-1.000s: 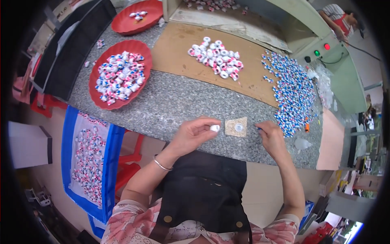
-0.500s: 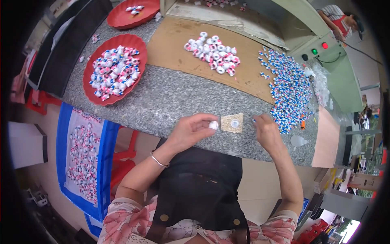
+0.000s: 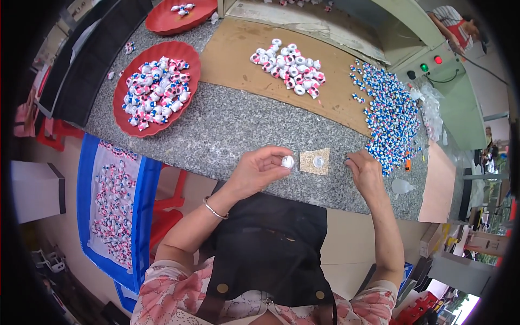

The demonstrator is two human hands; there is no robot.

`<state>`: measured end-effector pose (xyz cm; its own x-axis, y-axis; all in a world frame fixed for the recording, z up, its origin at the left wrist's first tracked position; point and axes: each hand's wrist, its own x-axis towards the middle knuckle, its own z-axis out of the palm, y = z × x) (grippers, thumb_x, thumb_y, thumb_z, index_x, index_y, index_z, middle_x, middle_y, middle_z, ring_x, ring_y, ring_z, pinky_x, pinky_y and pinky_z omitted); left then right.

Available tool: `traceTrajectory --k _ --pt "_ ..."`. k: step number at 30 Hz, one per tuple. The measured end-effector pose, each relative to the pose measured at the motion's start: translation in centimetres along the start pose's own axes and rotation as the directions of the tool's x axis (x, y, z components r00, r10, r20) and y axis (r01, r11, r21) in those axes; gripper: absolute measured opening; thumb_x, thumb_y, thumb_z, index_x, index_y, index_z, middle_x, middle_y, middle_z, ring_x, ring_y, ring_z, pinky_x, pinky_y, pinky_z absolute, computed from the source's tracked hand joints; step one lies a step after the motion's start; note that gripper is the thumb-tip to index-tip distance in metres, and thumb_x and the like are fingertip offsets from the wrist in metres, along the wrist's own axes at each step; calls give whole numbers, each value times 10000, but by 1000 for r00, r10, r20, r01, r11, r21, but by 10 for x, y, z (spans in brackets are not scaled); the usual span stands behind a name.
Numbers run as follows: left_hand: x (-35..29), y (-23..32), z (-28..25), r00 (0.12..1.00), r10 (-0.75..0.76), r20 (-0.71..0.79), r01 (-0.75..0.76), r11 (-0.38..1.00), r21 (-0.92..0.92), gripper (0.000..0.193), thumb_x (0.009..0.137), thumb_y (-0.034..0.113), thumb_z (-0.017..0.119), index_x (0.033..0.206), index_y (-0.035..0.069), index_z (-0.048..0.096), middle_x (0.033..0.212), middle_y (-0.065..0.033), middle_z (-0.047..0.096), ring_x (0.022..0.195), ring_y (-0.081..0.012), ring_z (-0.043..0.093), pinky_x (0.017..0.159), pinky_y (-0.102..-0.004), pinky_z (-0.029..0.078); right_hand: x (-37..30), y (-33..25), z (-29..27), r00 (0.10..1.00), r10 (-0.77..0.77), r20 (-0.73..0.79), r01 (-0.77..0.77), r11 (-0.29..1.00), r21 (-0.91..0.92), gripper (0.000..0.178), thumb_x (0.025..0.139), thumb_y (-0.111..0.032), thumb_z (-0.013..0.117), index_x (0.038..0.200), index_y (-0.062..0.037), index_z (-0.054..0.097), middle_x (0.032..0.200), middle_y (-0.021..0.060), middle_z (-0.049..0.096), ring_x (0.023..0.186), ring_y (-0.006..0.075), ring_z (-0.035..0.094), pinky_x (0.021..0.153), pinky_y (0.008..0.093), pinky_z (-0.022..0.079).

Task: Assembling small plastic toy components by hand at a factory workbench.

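My left hand (image 3: 259, 171) pinches a small white rounded piece (image 3: 287, 162) between thumb and fingers, over the near edge of the granite counter. Just right of it lies a beige speckled pad (image 3: 308, 157) bearing a little whitish ring-like piece (image 3: 318, 162). Beyond the pad, my right hand (image 3: 368, 172) is closed in a pinch, its fingertips pointing left. A tiny bluish bit shows at those fingertips, too small to name. The right hand is beside a large spread of small blue, white and red pieces (image 3: 391, 114).
Round white-and-pink pieces (image 3: 292, 69) lie on brown cardboard (image 3: 230, 59). A red scalloped dish (image 3: 120, 116) holds finished-looking coloured pieces; another red dish (image 3: 200, 21) stands behind. A blue crate (image 3: 142, 211) sits lower left. A green machine (image 3: 460, 103) with lit buttons borders the right.
My right hand has shifted slightly right and turned, its pinched fingertips now showing more plainly. The white piece in my left hand is turned a little. The whole view has moved slightly.
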<state>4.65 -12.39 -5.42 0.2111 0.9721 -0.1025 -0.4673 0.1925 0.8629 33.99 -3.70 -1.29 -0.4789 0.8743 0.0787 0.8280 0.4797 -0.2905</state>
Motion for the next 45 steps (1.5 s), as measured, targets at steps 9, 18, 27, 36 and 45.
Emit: traceTrajectory --k 9,18,27,36,45 --pt "2 3 5 997 56 -46 -52 996 77 358 863 -67 667 1211 -33 588 1054 -45 629 983 -110 633 865 -229 530 10 -66 1 980 -197 -43 201 967 156 65 819 -38 700 875 -13 678 813 133 660 738 322 659 610 393 516" --pt "-7 8 -3 975 217 -46 -181 899 398 348 837 -69 685 1176 -37 615 1061 -80 607 949 -132 645 835 -247 558 19 -64 6 948 -313 59 313 950 0 48 804 -15 654 852 -20 651 764 132 606 685 329 630 595 424 513" --pt "1 -7 15 929 371 0 -290 726 623 340 798 -63 710 1127 5 650 1084 -123 648 935 -185 673 787 -275 592 12 -65 9 967 -253 -5 252 961 114 65 811 -11 651 876 -9 658 788 159 610 699 343 638 610 411 528" --pt "7 -14 35 907 411 95 -377 690 618 351 790 -44 729 1129 17 664 1059 -120 655 886 -176 671 742 -271 586 -10 -79 3 901 278 334 -414 319 852 135 917 -83 669 998 23 689 887 48 699 776 74 632 717 229 523" --pt "2 -15 37 994 12 113 -20 998 66 261 951 67 597 1188 -26 651 993 -111 686 813 -144 674 732 -264 570 -27 -101 3 989 109 -95 -13 719 695 124 833 -5 714 956 -6 704 831 50 651 740 114 626 656 249 494"
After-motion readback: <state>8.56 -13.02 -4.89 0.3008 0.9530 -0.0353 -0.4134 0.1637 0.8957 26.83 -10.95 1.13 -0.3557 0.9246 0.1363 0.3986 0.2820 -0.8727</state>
